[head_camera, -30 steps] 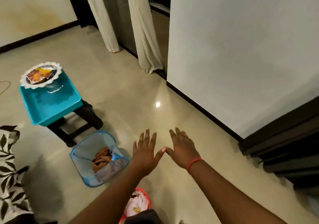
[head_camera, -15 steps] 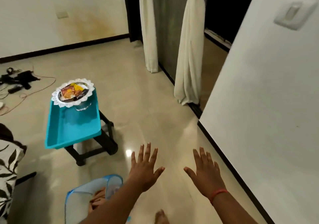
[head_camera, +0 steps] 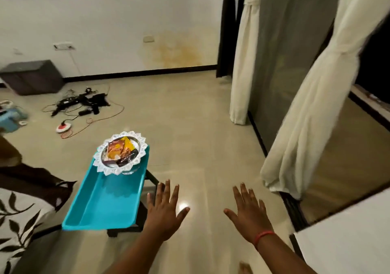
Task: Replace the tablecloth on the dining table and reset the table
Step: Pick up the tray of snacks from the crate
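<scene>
Fingers of the left hand are spread straight, palm down, holding nothing; the right hand, a red thread on its wrist, is spread the same way. Both hover over the floor. Just left of the left hand, a teal tray rests on a dark stool. At the tray's far end sits a lace-rimmed plate with 2 packets; their writing is too blurred to read. Leaf-print cloth lies far left.
</scene>
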`<state>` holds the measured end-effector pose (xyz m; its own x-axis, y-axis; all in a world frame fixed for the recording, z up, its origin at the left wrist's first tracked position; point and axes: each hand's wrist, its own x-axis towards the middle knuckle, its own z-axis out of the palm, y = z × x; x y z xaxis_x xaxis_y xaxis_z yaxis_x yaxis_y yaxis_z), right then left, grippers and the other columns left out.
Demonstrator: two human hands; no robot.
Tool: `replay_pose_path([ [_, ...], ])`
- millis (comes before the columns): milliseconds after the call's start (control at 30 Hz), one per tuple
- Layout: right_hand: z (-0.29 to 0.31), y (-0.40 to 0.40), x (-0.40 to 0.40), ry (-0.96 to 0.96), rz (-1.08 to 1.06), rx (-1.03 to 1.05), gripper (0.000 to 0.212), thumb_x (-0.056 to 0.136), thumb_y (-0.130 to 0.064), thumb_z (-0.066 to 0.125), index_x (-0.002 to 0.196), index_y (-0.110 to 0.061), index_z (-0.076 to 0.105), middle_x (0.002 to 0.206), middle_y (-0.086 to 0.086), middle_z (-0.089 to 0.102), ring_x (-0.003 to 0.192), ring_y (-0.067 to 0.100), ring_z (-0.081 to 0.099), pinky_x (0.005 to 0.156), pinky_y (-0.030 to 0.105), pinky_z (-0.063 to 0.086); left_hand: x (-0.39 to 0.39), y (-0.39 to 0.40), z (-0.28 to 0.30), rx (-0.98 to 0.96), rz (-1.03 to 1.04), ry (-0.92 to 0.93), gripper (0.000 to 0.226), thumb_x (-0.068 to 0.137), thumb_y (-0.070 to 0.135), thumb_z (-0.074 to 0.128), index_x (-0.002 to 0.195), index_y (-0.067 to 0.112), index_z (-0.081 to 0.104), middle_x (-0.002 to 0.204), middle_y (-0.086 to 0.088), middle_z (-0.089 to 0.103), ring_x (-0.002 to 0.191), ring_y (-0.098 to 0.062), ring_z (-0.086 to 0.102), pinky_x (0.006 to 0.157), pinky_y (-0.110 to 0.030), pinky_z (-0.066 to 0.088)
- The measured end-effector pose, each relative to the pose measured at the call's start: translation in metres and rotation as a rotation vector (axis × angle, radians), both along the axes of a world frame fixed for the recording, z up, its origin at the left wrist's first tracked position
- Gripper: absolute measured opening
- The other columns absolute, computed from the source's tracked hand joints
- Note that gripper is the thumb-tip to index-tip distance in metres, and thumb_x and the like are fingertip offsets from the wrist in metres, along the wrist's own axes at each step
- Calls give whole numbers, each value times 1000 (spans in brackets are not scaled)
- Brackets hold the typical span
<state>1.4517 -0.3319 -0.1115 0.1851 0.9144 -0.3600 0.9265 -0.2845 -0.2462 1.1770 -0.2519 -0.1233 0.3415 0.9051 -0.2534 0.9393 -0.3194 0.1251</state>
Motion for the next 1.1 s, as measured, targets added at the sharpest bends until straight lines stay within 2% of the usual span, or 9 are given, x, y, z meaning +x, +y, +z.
replay_pose_path([
  [100,6,89,29,0,126,-7,82,94,-71,26,157,-33,-10,157,-9,-30,153,21,-13,122,49,3,19,58,4,68,149,-23,92,79,86,-6,155,34,-7,160,0,-26,149,-27,-22,120,-58,-5],
  [200,17,156,47,-20,196,-28,81,94,-71,27,157,-34,-9,160,-9,-26,153,21,-12,122,49,4,32,105,9,68,177,-23,93,78,87,-7,155,35,-9,161,0,-25,149,-28,-23,116,-54,-14],
  [400,8,345,46,-43,361,-16,80,94,-71,26,157,-33,-6,165,-5,-18,154,21,-7,122,48,9,24,232,-14,41,373,34,83,90,80,20,156,30,22,164,-7,18,150,-34,16,113,-54,-11],
  [567,-1,503,10,-78,458,1,80,93,-72,25,158,-32,-3,165,-5,-17,154,21,-5,122,48,12,-20,360,-45,39,482,42,80,90,77,21,150,28,37,161,-8,29,143,-34,26,109,-60,12],
  [700,14,613,-20,-86,515,18,80,94,-71,24,157,-32,-5,165,-5,-18,154,21,-5,122,47,11,-49,450,-42,44,572,21,79,92,75,18,150,25,38,159,-10,33,142,-36,33,99,-64,39],
  [800,22,681,-45,-73,579,25,81,93,-73,21,157,-33,-7,162,-8,-23,154,20,-6,122,47,10,-65,505,-30,43,601,40,78,93,74,20,151,24,37,159,-11,33,142,-36,37,105,-63,27],
  [900,18,763,-76,-64,652,11,93,78,-82,1,157,-34,-9,161,-10,-25,154,20,-7,122,47,8,-92,572,-27,46,679,53,78,93,74,22,151,25,37,160,-9,30,144,-34,27,106,-59,17],
  [1033,4,858,-113,-105,781,-14,82,91,-75,16,157,-33,-7,165,-6,-19,154,21,-7,123,48,9,-123,628,-38,-6,822,53,78,92,75,25,152,26,34,163,-9,25,146,-32,22,109,-57,11],
  [1100,-1,912,-136,-120,878,-7,96,74,-82,-6,157,-34,-9,164,-7,-19,154,21,-7,122,48,11,-138,652,-46,-19,904,47,78,92,75,25,151,25,37,163,-8,24,145,-33,25,112,-55,5],
])
